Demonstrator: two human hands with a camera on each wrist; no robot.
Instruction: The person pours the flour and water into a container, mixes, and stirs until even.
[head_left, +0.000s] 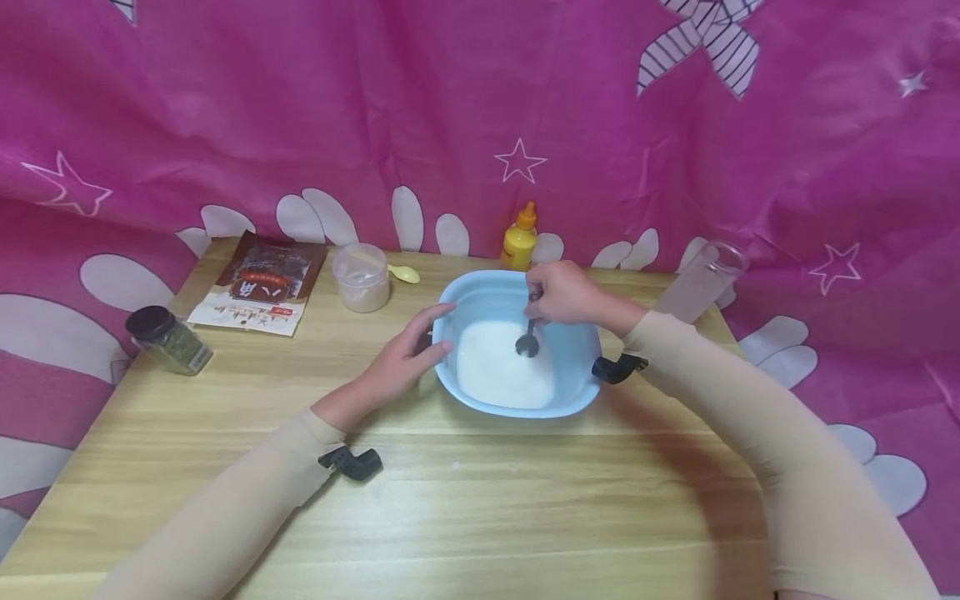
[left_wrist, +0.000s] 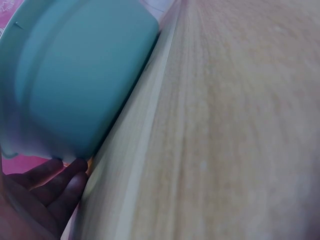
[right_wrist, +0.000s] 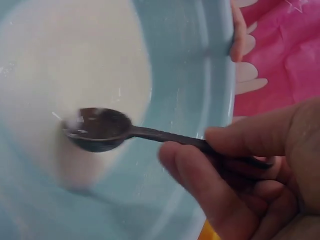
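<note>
A light blue plastic basin [head_left: 573, 350] stands on the table with a white, milky liquid [head_left: 495, 367] in its bottom. My left hand [head_left: 397, 362] touches the basin's left side, thumb at the rim; in the left wrist view its fingers [left_wrist: 65, 192] lie against the outer wall. Over the basin, my right hand [head_left: 566, 292] pinches the handle of a dark spoon [right_wrist: 100, 131] between thumb and fingers. The spoon's bowl hangs over the white liquid, and in the right wrist view it looks wet, with a shadow below it.
Behind the basin stands a yellow squeeze bottle [head_left: 519, 242]. A clear cup [head_left: 697, 283] of cloudy liquid is at the back right. To the left are a lidded tub [head_left: 362, 283], a yellow spoon [head_left: 405, 273], a brown-and-white packet [head_left: 258, 283] and a black-capped jar [head_left: 171, 340]. A pink curtain [head_left: 450, 108] hangs behind.
</note>
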